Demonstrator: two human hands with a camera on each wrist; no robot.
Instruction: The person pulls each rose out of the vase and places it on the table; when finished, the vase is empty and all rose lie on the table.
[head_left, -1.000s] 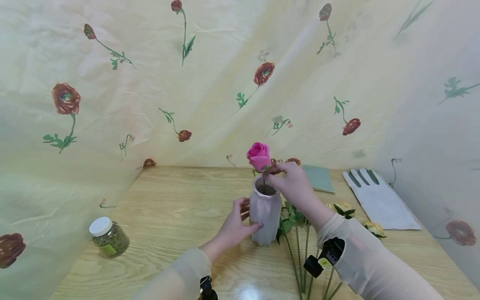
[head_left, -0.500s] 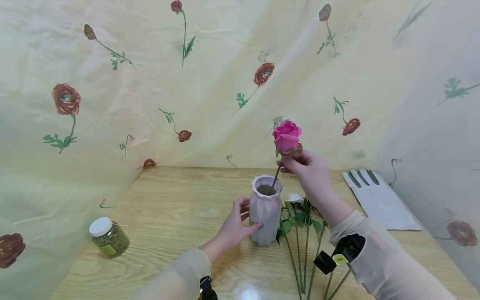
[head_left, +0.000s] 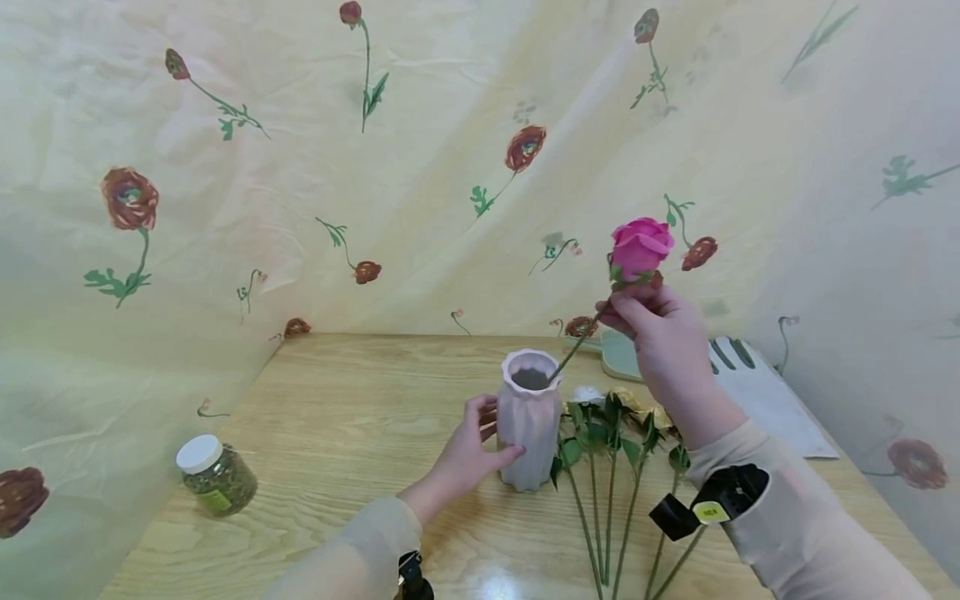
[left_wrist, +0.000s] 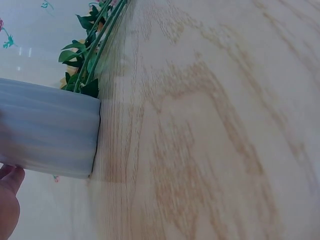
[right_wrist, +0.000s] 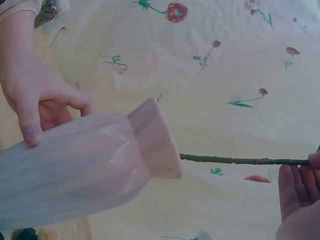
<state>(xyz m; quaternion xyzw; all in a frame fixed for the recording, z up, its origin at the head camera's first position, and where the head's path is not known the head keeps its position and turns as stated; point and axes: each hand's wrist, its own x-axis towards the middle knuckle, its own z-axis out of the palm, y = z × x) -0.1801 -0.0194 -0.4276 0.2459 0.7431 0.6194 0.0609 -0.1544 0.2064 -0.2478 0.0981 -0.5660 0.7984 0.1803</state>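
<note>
A pale pinkish fluted vase (head_left: 528,433) stands upright on the wooden table (head_left: 360,408). My left hand (head_left: 468,446) grips its left side, thumb across the front; the fingers behind are partly hidden. In the right wrist view, that hand (right_wrist: 42,95) holds the vase (right_wrist: 95,165) from one side. Up and right of the vase, my right hand (head_left: 667,342) pinches the stem of a pink rose (head_left: 641,247) just under its bloom. The stem (right_wrist: 240,160) slants down to the vase's mouth, where its lower end is out of sight.
Several stemmed flowers (head_left: 611,467) with green leaves lie right of the vase. Behind them are a pale green board (head_left: 621,354) and a white glove (head_left: 780,408) with dark finger stripes. A white-lidded jar (head_left: 217,475) stands at the left. Flower-printed sheeting (head_left: 420,167) hangs behind the table.
My right hand has moved up and to the right with the pink rose, which rises from close above the vase's mouth and now leans right. The left hand and vase stay in place.
</note>
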